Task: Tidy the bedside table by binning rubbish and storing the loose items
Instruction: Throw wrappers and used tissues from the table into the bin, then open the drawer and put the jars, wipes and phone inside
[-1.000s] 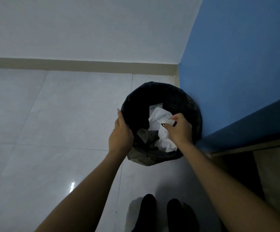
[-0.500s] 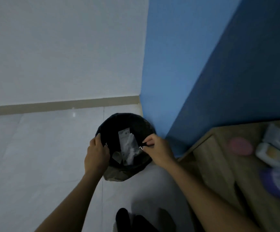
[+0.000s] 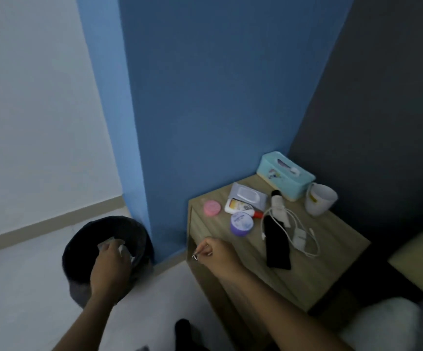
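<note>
The black-lined bin (image 3: 84, 239) stands on the floor left of the wooden bedside table (image 3: 319, 272). My left hand (image 3: 109, 267) hovers over the bin's mouth, back up, fingers hidden, with white crumpled paper (image 3: 127, 252) showing beside it inside. Over the table's front left corner, my right hand (image 3: 219, 254) pinches a small metal clip (image 3: 195, 256). Loose on the table lie a pink round tin (image 3: 212, 208), a purple jar (image 3: 241, 224), a white tube (image 3: 239, 205), a wipes pack (image 3: 249, 196), a black flat item (image 3: 277, 249) and a white cable (image 3: 300, 235).
A teal tissue box (image 3: 285, 174) and a white cup (image 3: 320, 202) stand at the table's back, a white bottle with a black cap (image 3: 277, 202) lying in front of them. Blue wall rises behind. A bed edge (image 3: 420, 252) and white bedding (image 3: 387, 323) lie right.
My view has swung right from the bin to the bedside table. My right hand has left the bin with the clip and moved over the table's corner. My left hand stays at the bin.
</note>
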`<control>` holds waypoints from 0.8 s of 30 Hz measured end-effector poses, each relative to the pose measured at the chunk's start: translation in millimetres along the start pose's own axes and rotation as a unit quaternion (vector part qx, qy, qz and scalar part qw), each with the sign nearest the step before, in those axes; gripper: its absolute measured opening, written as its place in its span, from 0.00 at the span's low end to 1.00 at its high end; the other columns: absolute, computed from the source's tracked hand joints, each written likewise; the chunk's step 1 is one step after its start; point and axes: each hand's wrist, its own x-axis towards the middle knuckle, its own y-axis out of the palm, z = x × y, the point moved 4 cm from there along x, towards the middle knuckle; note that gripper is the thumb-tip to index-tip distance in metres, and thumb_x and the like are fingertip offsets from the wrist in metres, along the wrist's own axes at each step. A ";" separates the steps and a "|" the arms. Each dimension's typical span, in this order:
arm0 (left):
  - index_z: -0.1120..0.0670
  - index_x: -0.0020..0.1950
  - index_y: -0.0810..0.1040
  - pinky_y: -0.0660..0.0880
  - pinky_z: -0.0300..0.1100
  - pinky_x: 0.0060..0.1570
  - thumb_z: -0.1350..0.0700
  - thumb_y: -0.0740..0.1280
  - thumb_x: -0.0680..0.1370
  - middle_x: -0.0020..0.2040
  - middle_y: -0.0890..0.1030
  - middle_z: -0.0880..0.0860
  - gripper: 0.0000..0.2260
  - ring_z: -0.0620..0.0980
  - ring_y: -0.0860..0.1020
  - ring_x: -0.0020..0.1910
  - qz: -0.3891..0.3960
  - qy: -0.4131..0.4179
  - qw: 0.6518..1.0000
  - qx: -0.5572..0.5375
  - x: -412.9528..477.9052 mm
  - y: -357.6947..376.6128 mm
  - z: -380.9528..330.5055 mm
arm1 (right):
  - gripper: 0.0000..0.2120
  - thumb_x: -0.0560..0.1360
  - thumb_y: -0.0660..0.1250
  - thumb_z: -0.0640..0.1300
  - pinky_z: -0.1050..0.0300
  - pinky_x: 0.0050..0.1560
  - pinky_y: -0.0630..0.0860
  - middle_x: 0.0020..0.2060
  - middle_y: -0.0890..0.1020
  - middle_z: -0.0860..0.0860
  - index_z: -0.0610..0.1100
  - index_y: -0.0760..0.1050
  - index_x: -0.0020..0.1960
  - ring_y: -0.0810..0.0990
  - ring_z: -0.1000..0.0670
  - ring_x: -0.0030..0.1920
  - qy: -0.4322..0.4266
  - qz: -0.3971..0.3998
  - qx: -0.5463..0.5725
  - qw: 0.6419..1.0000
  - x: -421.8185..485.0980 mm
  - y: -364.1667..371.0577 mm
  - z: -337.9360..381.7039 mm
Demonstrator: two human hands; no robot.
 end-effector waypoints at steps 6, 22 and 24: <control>0.57 0.59 0.75 0.75 0.52 0.49 0.55 0.60 0.79 0.57 0.77 0.62 0.12 0.64 0.76 0.54 0.042 0.057 0.997 0.027 -42.0 11.3 -62.4 | 0.10 0.72 0.68 0.49 0.49 0.51 0.78 0.48 0.83 0.49 0.46 0.77 0.50 0.81 0.48 0.51 0.051 -0.098 -0.033 0.993 -42.4 -62.4 -45.8; 0.57 0.74 0.62 0.69 0.51 0.67 0.50 0.56 0.81 0.74 0.66 0.57 0.23 0.57 0.69 0.69 0.236 0.074 0.969 -0.020 -24.2 154.8 -138.7 | 0.30 0.76 0.50 0.58 0.54 0.68 0.64 0.72 0.69 0.50 0.45 0.66 0.73 0.67 0.47 0.72 -0.019 -0.178 -0.222 0.958 -26.4 -28.7 -138.8; 0.56 0.76 0.58 0.68 0.50 0.68 0.49 0.56 0.81 0.75 0.64 0.57 0.25 0.58 0.68 0.70 0.252 0.081 0.964 -0.007 -21.2 170.4 -140.6 | 0.27 0.76 0.54 0.56 0.53 0.65 0.67 0.68 0.75 0.49 0.43 0.72 0.69 0.72 0.47 0.68 -0.034 -0.202 -0.232 0.951 -25.5 -28.6 -136.6</control>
